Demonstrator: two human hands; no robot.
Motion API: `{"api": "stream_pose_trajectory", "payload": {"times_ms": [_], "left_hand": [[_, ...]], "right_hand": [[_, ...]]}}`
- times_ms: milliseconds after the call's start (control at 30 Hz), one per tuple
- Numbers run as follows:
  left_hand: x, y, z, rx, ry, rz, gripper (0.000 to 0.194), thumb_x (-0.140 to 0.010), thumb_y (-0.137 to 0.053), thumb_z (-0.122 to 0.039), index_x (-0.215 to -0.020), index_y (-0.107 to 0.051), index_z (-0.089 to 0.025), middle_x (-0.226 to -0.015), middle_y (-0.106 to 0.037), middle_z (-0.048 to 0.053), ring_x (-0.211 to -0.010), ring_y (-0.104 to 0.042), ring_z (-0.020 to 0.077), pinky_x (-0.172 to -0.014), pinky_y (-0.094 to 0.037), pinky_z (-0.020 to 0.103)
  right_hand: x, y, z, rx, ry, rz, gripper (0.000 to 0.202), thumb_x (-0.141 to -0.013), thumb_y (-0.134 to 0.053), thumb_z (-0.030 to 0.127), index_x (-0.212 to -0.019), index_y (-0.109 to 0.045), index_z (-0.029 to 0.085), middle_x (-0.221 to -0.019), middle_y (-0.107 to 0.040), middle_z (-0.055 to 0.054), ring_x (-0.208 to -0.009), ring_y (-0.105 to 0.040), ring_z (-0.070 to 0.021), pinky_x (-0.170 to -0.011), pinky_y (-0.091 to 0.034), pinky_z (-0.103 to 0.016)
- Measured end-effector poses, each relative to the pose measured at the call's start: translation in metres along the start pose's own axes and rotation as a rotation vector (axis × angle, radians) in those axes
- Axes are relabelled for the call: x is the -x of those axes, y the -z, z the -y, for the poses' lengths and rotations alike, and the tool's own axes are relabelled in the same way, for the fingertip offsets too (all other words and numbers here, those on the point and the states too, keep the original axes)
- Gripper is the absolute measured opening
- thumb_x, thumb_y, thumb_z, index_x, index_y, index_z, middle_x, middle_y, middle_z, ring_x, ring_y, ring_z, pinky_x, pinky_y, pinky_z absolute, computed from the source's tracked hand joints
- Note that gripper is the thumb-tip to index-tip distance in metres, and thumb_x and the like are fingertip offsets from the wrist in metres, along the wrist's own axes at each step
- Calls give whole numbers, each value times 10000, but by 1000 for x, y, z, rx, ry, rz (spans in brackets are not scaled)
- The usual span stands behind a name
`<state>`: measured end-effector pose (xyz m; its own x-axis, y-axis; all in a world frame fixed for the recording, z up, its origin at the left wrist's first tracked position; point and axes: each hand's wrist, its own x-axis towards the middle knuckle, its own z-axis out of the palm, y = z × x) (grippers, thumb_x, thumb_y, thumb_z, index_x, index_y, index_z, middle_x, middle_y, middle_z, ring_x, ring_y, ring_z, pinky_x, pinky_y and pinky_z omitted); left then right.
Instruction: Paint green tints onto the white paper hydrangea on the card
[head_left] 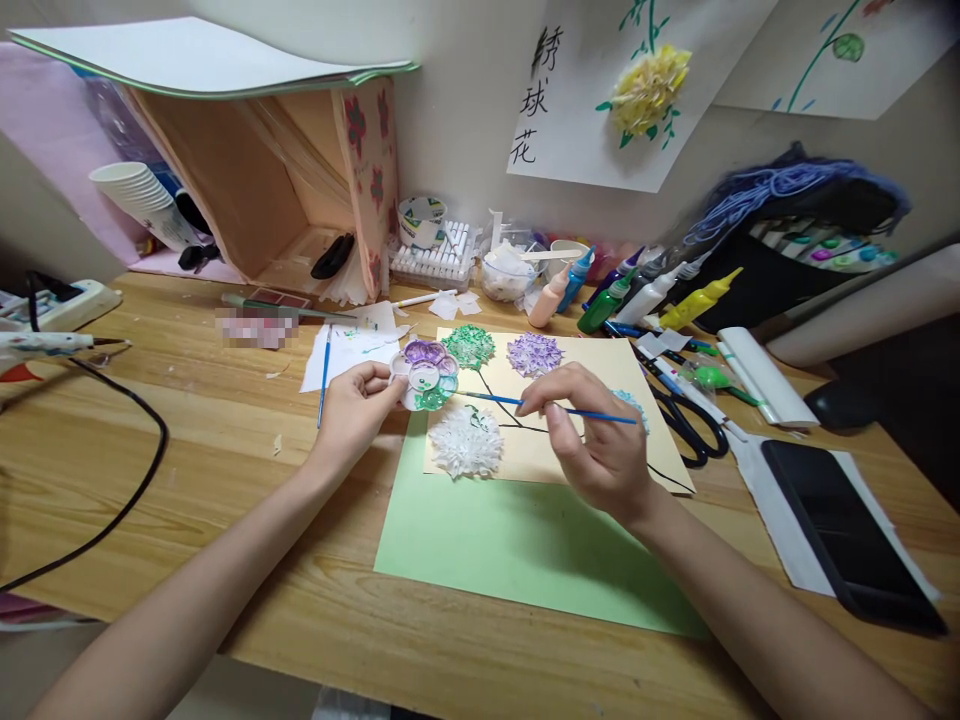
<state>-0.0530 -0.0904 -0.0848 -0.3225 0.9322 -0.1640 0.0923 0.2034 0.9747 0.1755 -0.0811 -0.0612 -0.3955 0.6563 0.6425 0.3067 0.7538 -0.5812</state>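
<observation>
My left hand (360, 405) pinches the rim of a small flower-shaped paint palette (424, 378), whose wells hold purple, green and teal paint. Between the fingers of my right hand (600, 440) is a thin blue paintbrush (491, 398), its tip at the palette's green side. Beneath both hands lies a cream paper (555, 462) with drawn dark stems and raised paper flowers. A white flower (466, 440) with a little green on it sits nearest the palette. Behind are a green flower (469, 346) and a purple flower (535, 354); a blue flower (630, 408) is partly hidden by my right hand.
Under the cream paper is a green sheet (525, 550). Paint bottles (615, 305) stand at the back. Scissors (694, 430) and a phone (847, 530) lie on the right. A hot glue gun (45, 345) with a black cable is at left, beside a cardboard box (367, 180).
</observation>
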Motion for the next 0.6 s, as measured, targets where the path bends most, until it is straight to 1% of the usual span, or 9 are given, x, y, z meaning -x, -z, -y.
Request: {"api": "stream_pose_trajectory", "payload": {"times_ms": [100, 167, 400, 600], "left_hand": [[-2, 1, 0, 4, 10, -14, 231, -637, -721, -341, -689, -576, -169, -590, -618, -32, -563, -590, 107, -585, -463, 197], [-2, 1, 0, 2, 14, -25, 231, -643, -724, -337, -704, -585, -162, -593, -619, -29, -561, -585, 103, -592, -466, 199], [0, 1, -1, -15, 2, -23, 201, -683, -709, -315, -735, -608, -149, -640, -650, -7, -607, -606, 118, -638, -485, 217], [1, 0, -1, -20, 2, -18, 190, -689, -705, -310, -729, -604, -154, -636, -641, -16, -606, -605, 111, -633, -479, 203]], "right_hand": [[-1, 5, -3, 19, -69, -95, 197, -858, -398, 134, -710, -504, 208, -660, -530, -15, -652, -507, -161, -616, -401, -323], [-3, 8, -6, 50, -96, -112, 214, -852, -390, 145, -662, -467, 208, -625, -489, -8, -616, -473, -155, -585, -372, -315], [-4, 3, -5, 85, -59, -21, 199, -830, -388, 126, -663, -454, 212, -622, -492, 0, -607, -474, -145, -581, -377, -299], [-2, -2, -5, 91, -37, 15, 197, -835, -389, 125, -670, -452, 212, -619, -494, 7, -599, -468, -140, -577, -369, -294]]}}
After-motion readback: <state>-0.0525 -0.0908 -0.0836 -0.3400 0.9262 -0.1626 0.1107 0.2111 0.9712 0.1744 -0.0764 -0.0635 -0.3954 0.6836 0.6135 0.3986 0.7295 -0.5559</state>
